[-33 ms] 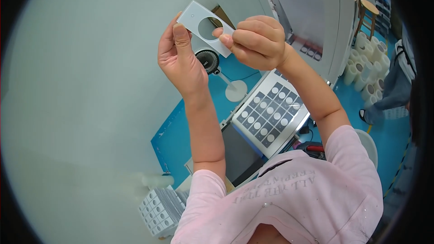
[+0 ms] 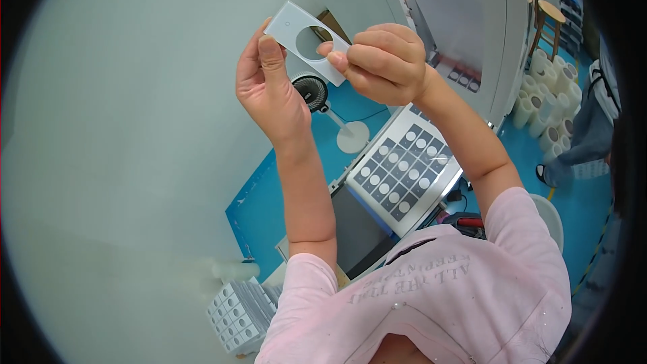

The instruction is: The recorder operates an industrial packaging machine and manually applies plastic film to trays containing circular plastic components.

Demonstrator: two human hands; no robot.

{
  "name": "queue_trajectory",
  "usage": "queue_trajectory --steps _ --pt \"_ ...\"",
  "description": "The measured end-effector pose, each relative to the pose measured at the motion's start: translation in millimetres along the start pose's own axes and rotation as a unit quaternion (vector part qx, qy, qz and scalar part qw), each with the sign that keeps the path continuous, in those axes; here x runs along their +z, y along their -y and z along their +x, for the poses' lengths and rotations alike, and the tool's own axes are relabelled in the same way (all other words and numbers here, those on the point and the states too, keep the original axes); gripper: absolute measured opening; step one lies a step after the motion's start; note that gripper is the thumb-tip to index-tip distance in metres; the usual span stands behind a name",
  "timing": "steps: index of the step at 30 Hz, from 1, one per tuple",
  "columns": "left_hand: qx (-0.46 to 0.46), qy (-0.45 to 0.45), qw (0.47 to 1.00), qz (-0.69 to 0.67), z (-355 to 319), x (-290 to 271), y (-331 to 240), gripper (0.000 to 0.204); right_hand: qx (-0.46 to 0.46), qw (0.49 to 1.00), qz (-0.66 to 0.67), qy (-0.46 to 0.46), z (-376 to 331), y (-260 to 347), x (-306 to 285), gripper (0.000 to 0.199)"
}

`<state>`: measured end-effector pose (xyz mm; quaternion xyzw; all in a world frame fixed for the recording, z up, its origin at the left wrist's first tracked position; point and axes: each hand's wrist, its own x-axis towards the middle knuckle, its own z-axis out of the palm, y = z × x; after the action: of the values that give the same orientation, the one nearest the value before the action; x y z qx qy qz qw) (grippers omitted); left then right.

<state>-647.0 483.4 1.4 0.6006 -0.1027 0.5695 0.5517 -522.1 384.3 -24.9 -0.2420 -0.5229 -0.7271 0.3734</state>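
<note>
High in front of me, a flat white rectangular panel (image 2: 288,21) with one large round hole and one tiny hole is held up at a tilt. My left hand (image 2: 273,84) grips its left end, thumb on the near side and fingers behind. At the other end is my right hand (image 2: 387,64), its fingers curled in and its thumb against the panel's edge beside the big hole. One of its fingertips shows through that hole. Below lies a white tray (image 2: 392,219) with rows of dark rectangular pieces, each bearing a white disc.
A desk fan (image 2: 352,136) stands just beyond my left forearm. A dark flat surface (image 2: 357,229) adjoins the tray. Grey stacked sheets (image 2: 232,317) sit at lower left. Right of me are film rolls (image 2: 549,98), a wooden stool (image 2: 551,13) and a person's leg (image 2: 573,155).
</note>
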Motion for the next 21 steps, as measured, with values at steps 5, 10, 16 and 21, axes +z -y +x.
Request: queue_trajectory --steps 5,10,16,21 --pt "0.003 0.001 1.000 -0.005 0 -1 -3 0.032 -0.009 1.000 0.001 0.007 7 -1 -1 0.021" --pt "0.008 -0.006 1.000 -0.007 0 6 -12 0.032 -0.013 1.000 0.002 -0.007 8 -2 2 0.021" --pt "0.050 -0.007 0.999 0.008 8 7 -27 0.031 -0.019 1.000 -0.005 -0.016 23 -6 7 0.020" --pt "0.072 -0.014 0.996 0.049 15 6 -40 0.031 -0.012 1.000 0.009 -0.024 31 -9 15 0.018"
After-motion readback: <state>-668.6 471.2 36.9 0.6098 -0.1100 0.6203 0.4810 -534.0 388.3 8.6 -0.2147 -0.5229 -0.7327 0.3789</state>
